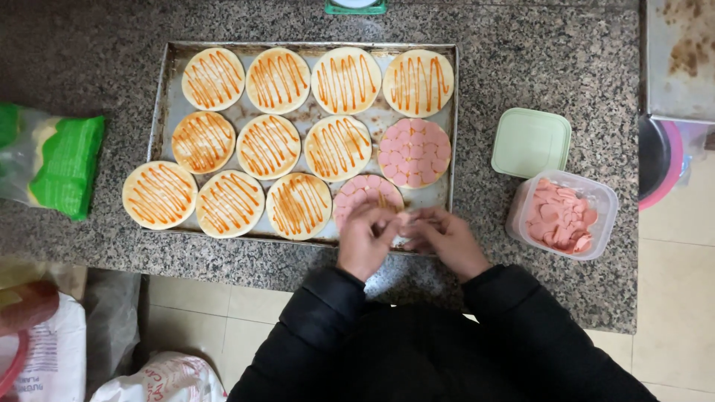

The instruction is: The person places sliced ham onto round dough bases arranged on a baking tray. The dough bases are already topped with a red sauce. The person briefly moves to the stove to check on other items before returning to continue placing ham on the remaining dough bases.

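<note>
A metal baking tray (165,82) on the granite counter holds several round dough bases striped with orange-red sauce (214,78). One base (415,152) at the right is fully covered with pink sausage slices. Just in front of it, another base (367,192) is partly covered. My left hand (366,240) and my right hand (445,238) meet over the near edge of this base, fingers pinched together around pink slices. Both sleeves are black.
A clear plastic tub of pink sausage slices (562,216) stands right of the tray, its pale green lid (530,141) behind it. A green-and-clear bag (52,156) lies at the left. Sacks sit on the tiled floor (45,350) below.
</note>
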